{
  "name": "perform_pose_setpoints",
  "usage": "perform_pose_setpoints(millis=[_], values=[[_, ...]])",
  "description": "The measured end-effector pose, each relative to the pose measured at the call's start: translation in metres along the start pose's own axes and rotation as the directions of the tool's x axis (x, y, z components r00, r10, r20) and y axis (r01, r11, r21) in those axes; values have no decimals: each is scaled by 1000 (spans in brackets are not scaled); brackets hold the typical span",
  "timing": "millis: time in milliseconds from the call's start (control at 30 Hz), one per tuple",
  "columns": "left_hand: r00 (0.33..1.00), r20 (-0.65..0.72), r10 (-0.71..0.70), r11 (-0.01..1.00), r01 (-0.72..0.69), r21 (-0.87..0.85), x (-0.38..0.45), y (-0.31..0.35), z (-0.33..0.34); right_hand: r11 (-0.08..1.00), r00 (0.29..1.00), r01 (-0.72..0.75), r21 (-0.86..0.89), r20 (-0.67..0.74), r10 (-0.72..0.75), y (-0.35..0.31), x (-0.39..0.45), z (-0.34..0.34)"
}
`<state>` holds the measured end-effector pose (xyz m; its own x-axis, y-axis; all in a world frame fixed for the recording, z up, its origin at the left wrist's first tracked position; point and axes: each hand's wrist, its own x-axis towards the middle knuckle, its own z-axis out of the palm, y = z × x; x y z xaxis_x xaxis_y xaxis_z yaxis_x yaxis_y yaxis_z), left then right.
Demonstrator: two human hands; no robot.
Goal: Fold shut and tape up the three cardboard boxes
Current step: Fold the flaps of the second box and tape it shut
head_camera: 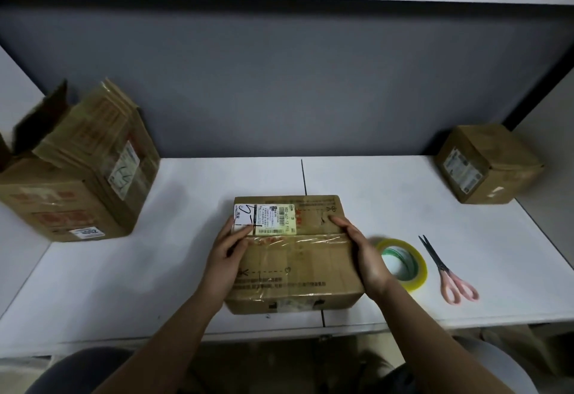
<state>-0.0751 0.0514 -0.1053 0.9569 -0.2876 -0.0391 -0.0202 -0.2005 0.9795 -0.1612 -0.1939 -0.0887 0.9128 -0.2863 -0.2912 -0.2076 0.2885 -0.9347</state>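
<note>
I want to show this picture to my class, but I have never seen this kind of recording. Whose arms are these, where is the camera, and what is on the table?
There is one picture, taken by a camera worn on a person's head, looking down at their own bare arms. No machine is involved. On the white table the left hand and right hand rest on the sides of the middle cardboard box, which is folded shut with clear tape across its seam. To its right lie a roll of tape and pink-handled scissors. A larger box at far left has open flaps; a smaller box at far right looks closed.
</note>
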Motion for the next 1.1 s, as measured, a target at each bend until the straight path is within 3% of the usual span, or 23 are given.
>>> perform_pose_setpoints(millis=[133,267,400,533,633,700,767,867,967,1033,1100], values=[[999,-21,26,998,-25,52,-5,-4,-4,945,990,90,-313,-73,-119,8,4,-4],[999,-37,27,998,-25,55,-4,-9,-5,895,967,162,-415,-113,-228,11,11,-5],[998,-69,-10,1000,10,-4,-6,-5,0,946,965,137,-295,-176,-195,9,9,-3],[989,-28,-145,973,137,-187,-9,0,0,998,999,14,-62,-42,-17,13,3,-11],[976,-19,-216,948,205,-245,-11,3,0,1000,999,-5,-18,-37,4,12,3,-12],[973,-29,-228,947,215,-237,-12,4,2,995,997,21,-96,-77,-28,9,2,-9],[977,-24,-211,963,203,-180,-12,6,-1,980,989,57,-190,-122,-82,9,0,-6],[967,104,-231,968,239,-76,-2,15,-14,966,981,58,-254,-167,-103,7,1,-1],[980,90,-175,957,148,251,16,32,-21,873,971,27,-487,-193,-138,-8,12,1],[987,44,-153,796,97,598,21,46,-13,839,972,-12,-543,-203,-117,-20,13,0],[987,31,-160,625,77,777,16,62,-3,877,981,15,-481,-162,-105,-29,10,-2]])
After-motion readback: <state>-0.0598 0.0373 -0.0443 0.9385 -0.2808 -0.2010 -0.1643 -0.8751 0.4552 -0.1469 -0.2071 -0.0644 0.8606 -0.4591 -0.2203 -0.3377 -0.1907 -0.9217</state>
